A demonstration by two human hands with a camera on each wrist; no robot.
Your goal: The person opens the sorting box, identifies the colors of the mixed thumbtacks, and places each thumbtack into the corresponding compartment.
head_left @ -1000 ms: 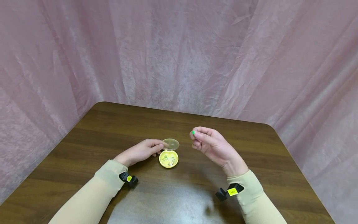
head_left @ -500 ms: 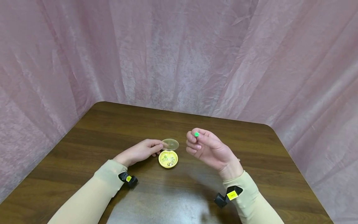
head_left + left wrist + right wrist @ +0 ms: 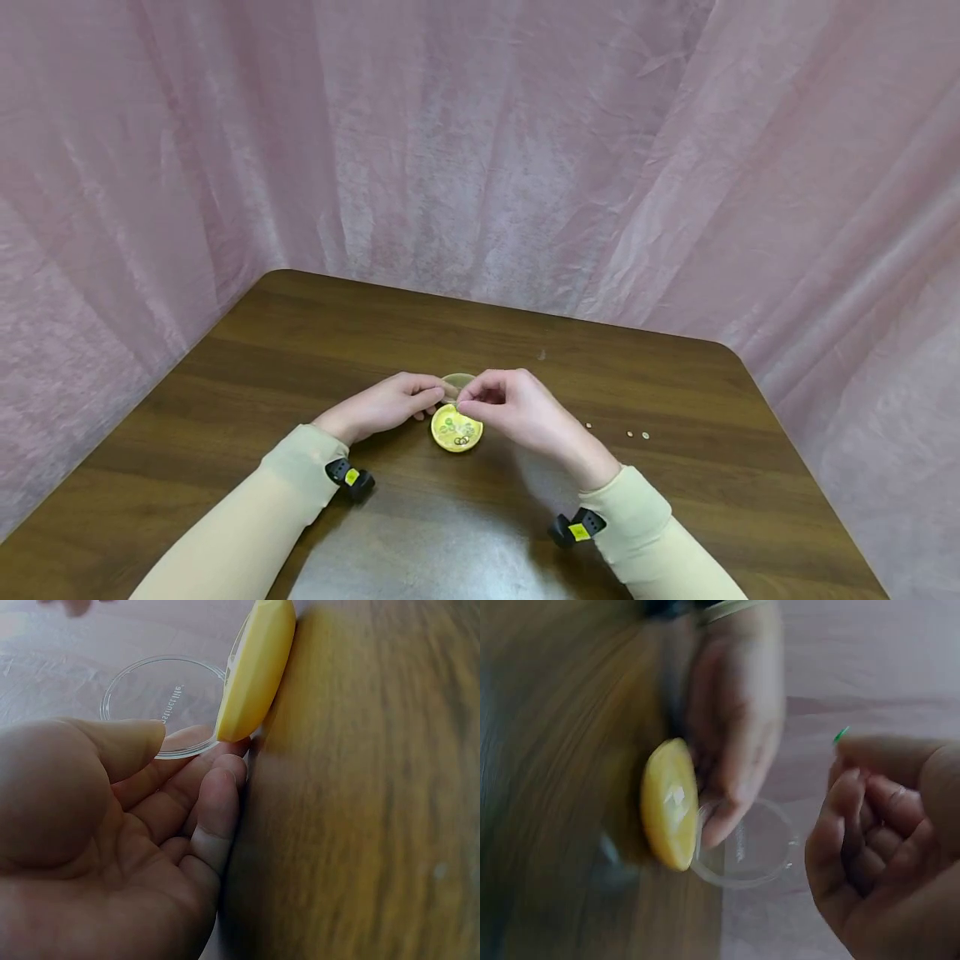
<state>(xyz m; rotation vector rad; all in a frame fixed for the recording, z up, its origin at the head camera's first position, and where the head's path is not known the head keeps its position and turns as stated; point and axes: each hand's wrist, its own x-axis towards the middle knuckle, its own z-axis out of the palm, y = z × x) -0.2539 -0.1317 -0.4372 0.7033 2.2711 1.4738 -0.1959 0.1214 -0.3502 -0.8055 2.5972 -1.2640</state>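
Pink curtain (image 3: 450, 167), hung in folds behind a brown wood-grain table (image 3: 247, 350).

Item: yellow round case (image 3: 266, 675), set on the table in front of both hands. Small green shapes and dark rings (image 3: 462, 441) are seen inside; whether the green shapes are loose or printed cannot be told.

Item: clear lid (image 3: 169, 686), lettered, raised from the far edge of the case. Its rim is pinched by the left hand (image 3: 384, 406), thumb on one face and a forefinger seen through the other.

Item: green piece (image 3: 841, 735), tiny, seen edge-on. It is held in a narrow grip by the right hand (image 3: 528, 417), at the very tips of thumb and forefinger, a thin sliver jutting past the thumb. It is raised above the case and apart from it; whether it is directly over the opening cannot be told.

Item: small pale discs (image 3: 646, 436), laid on the table beyond the right forearm.

Handling note: a light pinch is advised, since so small a piece could easily be flicked away. The lid should be held steady and back, and the fingertips lowered close over the case before any loosening.
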